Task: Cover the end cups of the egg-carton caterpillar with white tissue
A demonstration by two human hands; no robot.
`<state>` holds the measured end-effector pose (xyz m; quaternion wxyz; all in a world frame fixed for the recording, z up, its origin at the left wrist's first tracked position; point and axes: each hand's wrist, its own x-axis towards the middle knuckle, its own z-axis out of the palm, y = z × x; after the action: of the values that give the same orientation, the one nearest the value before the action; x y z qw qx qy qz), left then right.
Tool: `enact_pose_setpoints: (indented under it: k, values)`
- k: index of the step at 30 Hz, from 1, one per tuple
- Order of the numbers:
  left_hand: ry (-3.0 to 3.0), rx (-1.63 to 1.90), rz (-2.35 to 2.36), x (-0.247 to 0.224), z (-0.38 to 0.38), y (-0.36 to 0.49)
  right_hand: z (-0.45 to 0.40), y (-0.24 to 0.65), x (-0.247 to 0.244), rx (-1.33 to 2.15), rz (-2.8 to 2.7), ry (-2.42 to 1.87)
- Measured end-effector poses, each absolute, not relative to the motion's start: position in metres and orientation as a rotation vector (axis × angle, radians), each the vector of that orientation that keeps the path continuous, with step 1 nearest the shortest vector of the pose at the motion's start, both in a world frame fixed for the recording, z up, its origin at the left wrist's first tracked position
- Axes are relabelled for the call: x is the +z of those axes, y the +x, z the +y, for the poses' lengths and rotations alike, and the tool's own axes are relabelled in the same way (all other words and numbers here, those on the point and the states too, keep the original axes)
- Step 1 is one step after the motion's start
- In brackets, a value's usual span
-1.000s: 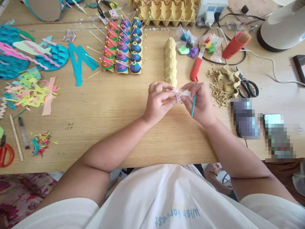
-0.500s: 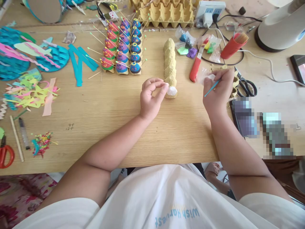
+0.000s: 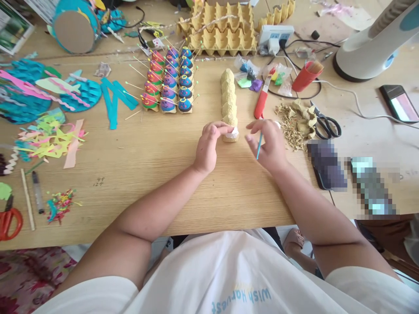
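A plain, straw-coloured carton strip (image 3: 229,98) was seen at twelve o'clock from the wearer's seat, laid lengthwise, its near end coated with a soft white patch (image 3: 232,133) and its row of rough humps left bare beyond. The patch was touched by the fingers of the left hand (image 3: 207,150), at eleven o'clock; they were kept fairly close together, and whether anything was gripped cannot be told. At one o'clock, a slim blue stick (image 3: 259,148) was held in the right hand (image 3: 272,146), with thumb and forefinger parted.

Half a second earlier, the right hand had been held farther out to the right, beside a clear bag; it had since been brought nearer the strip. The patch, rounder then, was now partly covered by fingers.

On the wooden table (image 3: 183,187), orange-handled scissors (image 3: 11,222) were seen at nine o'clock and paper cuttings (image 3: 54,139) at ten. Farther off, three painted rows (image 3: 168,82) were stood at eleven, a red-handled knife (image 3: 261,104) was laid near one, and egg trays (image 3: 225,30) were stacked at twelve.
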<state>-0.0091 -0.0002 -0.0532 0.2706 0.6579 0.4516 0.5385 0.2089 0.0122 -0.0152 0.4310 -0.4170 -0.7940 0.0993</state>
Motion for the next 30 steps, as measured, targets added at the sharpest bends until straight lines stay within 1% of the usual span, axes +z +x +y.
enact_pose_setpoints:
  k: [5,8,10,15,18,21,26,30]
  values:
    - [1.956,1.313,1.188,-0.041,-0.010,-0.007,0.003,0.191,-0.018,0.578,-1.910,-0.985]
    - [2.131,1.323,1.125,-0.033,-0.014,-0.009,0.000,0.188,-0.015,0.782,-1.774,-0.974]
    - [2.238,1.336,1.151,-0.030,-0.015,-0.011,-0.002,0.187,-0.013,0.849,-1.727,-0.972]
    - [2.422,1.455,1.152,-0.025,-0.017,-0.011,-0.006,0.186,-0.009,0.813,-1.740,-0.986]
    - [2.396,1.566,1.205,-0.023,-0.017,-0.010,-0.006,0.188,-0.009,0.760,-1.762,-0.986]
    - [2.316,1.658,1.259,-0.023,-0.015,-0.008,-0.005,0.191,-0.009,0.803,-1.757,-0.948]
    - [2.343,1.589,1.164,-0.026,-0.009,-0.005,-0.002,0.194,-0.007,0.941,-1.870,-0.814]
    - [2.338,1.504,1.207,-0.028,-0.008,-0.006,0.000,0.194,-0.005,0.952,-1.954,-0.766]
